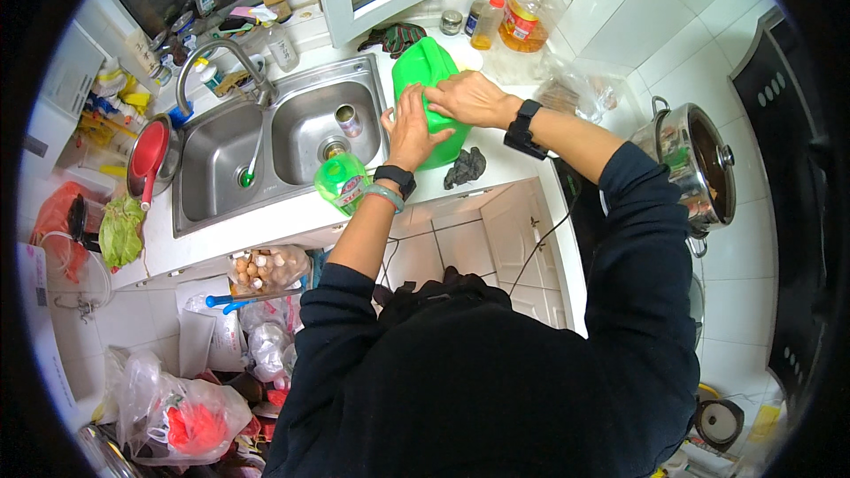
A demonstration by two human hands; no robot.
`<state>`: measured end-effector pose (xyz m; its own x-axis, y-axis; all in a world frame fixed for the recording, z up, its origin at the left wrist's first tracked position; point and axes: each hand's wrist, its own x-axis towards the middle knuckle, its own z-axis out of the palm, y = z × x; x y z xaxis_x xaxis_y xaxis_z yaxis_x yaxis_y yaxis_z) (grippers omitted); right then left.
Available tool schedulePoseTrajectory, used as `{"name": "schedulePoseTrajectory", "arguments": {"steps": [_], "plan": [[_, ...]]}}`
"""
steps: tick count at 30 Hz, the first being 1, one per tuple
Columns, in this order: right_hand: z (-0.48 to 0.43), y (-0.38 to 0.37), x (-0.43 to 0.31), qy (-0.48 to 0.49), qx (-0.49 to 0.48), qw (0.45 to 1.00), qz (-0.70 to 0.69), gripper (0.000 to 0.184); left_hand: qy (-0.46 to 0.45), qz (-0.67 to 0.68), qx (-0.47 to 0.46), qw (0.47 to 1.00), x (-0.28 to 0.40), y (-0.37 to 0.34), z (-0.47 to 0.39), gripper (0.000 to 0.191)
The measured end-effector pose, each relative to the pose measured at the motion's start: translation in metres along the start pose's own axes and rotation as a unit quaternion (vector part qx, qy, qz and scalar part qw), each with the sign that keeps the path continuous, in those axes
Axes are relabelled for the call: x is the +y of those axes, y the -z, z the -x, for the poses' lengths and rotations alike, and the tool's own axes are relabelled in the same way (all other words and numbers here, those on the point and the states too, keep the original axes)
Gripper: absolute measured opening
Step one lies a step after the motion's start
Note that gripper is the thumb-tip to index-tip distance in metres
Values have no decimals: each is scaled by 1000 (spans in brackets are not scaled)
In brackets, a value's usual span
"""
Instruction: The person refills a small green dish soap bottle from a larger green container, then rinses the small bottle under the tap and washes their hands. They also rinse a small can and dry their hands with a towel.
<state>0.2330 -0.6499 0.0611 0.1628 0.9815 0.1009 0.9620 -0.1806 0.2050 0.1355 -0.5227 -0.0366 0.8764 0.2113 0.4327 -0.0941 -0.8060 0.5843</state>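
A large bright green plastic jug (pixel 425 61) stands on the white counter, right of the sink. My left hand (pixel 412 126) grips its near upper part, with the thumb pointing right. The fingers of my right hand (pixel 473 101) are bent and pressed together against the jug's upper side, beside the left fingertips. What lies under these fingertips is hidden. Below my left wrist, a green dish-soap bottle (pixel 340 180) with a printed label stands at the counter's front edge, partly covered by the wrist. A crumpled dark grey rag (pixel 465 168) lies just right of the jug's base.
A double steel sink (pixel 219 202) holds an open can (pixel 347 119) and a green-tipped brush (pixel 248 176). The open window sash (pixel 398 6) overhangs the back counter. An oil jug (pixel 528 16) stands behind. To the right is a lidded steel pot (pixel 677 146). A black cable (pixel 551 232) hangs nearby.
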Motion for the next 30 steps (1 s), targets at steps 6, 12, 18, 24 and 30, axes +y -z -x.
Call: {"name": "schedulePoseTrajectory", "arguments": {"steps": [6, 12, 18, 24, 30], "plan": [[23, 29, 6, -36, 20, 993, -112, 46, 2, -3, -8, 1000, 0, 0, 0, 98], [0, 33, -12, -299, -28, 937, -181, 55, 9, -6, -10, 1000, 1, 1, 0, 97], [-15, 34, 0, -235, -148, 949, -150, 30, 7, -6, -4, 1000, 1, 0, 1, 98], [-1, 21, 13, 34, -22, 994, -104, 43, 0, 1, 4, 1000, -1, -2, 1, 98], [13, 27, 6, -235, 103, 928, -271, 41, 2, 4, 9, 1000, -2, -4, 1, 98]]}}
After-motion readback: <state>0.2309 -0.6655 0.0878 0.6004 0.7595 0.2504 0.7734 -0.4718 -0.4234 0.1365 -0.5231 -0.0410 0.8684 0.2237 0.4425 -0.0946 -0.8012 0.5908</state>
